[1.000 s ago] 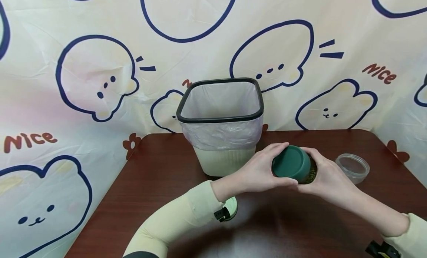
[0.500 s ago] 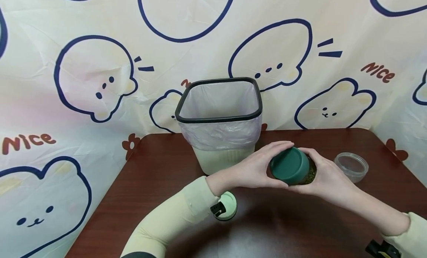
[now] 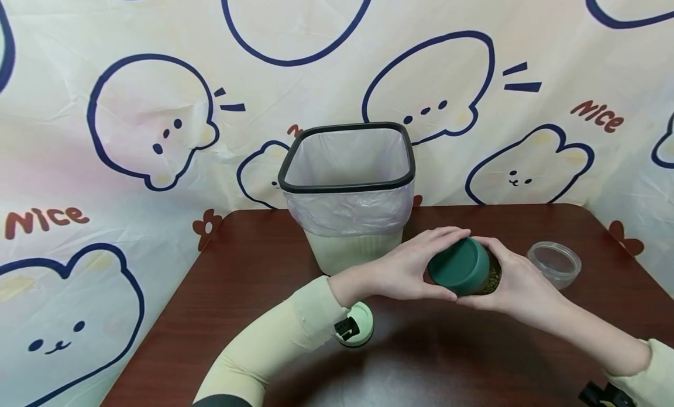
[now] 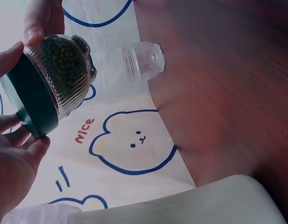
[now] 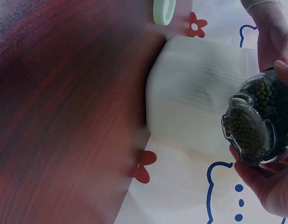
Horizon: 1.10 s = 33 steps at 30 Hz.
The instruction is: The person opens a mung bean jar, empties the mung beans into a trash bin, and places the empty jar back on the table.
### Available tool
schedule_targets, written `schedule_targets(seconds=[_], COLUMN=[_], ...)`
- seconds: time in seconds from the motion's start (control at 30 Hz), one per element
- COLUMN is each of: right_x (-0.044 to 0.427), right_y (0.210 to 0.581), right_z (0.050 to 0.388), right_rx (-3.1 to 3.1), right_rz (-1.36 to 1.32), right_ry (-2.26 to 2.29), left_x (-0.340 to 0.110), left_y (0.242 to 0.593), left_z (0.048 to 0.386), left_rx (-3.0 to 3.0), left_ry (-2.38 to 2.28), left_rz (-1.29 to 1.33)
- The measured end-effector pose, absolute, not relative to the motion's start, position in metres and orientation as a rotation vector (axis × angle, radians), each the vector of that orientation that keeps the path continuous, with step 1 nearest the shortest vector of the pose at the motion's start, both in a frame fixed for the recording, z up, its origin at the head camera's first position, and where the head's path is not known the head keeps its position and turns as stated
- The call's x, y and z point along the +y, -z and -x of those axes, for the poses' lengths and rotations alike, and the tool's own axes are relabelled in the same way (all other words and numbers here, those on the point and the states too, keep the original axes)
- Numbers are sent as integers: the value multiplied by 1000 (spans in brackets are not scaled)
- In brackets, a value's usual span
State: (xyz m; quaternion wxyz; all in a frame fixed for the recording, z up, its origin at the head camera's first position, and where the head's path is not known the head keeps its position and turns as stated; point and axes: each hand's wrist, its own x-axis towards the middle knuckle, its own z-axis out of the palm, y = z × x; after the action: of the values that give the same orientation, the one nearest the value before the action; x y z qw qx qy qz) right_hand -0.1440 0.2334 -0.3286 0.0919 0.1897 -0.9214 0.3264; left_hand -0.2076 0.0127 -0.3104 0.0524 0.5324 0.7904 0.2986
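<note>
A clear ribbed jar of small green beans (image 4: pixel 64 65) is held up above the table, tilted, with a dark green lid (image 3: pixel 459 266) on it. My left hand (image 3: pixel 405 268) grips the lid, fingers on top and thumb below. From the other side my right hand (image 3: pixel 518 278) holds the jar body. In the right wrist view the jar's base (image 5: pixel 246 135) faces the camera, beans showing through it, with my right fingers around its lower side.
A bin with a black rim (image 3: pixel 347 189) and a plastic liner stands behind my left hand. An open clear jar (image 3: pixel 555 265) is right of my right hand. A light green lid (image 3: pixel 362 325) lies near my left wrist on the brown table (image 3: pixel 253 266).
Both hands have shifted slightly with the jar, the left hand's fingers moving a little further over the lid. More of the light green lid shows beside the left wrist.
</note>
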Motion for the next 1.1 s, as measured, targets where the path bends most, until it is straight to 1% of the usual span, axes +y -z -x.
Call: schedule_targets(seconds=[0.43,0.57,0.8,0.97,1.1], right_x=[231,230,229,228,228], right_y=[332,332,331,333,333], right_z=[144,144,143,143,143], right_rx=[-2737,-2720,-2688,-2697,-2700], right_rz=[-493,-512,-563,-575,-578], right_ry=[-955,-972,-980,-981,-973], left_x=[19,17,8,5,4], left_y=[314,315,312,313,313], left_z=[191,195,212,217,216], left_rx=[2730,2629,2358,2266,2314], left_ry=[-822,-892,-1008,-1026,-1005], left_rz=[-1370,-1429,-1580,-1616,-1609])
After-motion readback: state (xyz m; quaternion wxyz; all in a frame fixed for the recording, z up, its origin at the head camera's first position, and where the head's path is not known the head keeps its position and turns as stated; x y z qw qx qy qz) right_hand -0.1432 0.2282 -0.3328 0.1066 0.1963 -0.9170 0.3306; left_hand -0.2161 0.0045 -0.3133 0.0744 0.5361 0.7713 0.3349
